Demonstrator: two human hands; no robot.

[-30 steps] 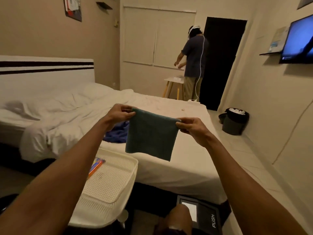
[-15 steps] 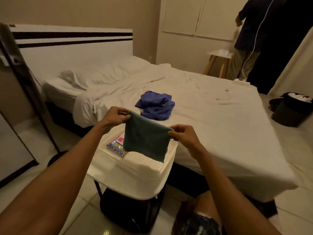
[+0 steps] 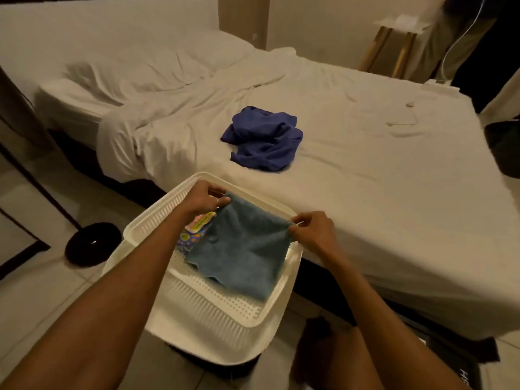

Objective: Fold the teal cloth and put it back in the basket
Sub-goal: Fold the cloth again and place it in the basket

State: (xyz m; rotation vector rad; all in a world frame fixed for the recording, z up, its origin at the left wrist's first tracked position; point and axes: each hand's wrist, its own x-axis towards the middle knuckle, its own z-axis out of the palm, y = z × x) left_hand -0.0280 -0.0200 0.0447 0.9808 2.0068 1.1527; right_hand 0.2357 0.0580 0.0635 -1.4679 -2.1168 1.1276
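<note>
The teal cloth (image 3: 241, 249), folded into a small square, lies draped inside the white perforated basket (image 3: 213, 308) at the foot of the bed. My left hand (image 3: 206, 199) pinches its far left corner. My right hand (image 3: 313, 230) pinches the far right corner, just above the basket's right rim. The cloth's lower edge rests on the basket's floor and partly covers a colourful packet (image 3: 194, 232) at the basket's left side.
A crumpled blue cloth (image 3: 264, 137) lies on the white bed (image 3: 380, 178) beyond the basket. A round black object (image 3: 92, 243) sits on the tiled floor to the left. Another person stands by a small wooden table (image 3: 399, 38) at the far right.
Both hands have carried the folded teal cloth from in front of me down into the basket. My view has tilted down toward the basket.
</note>
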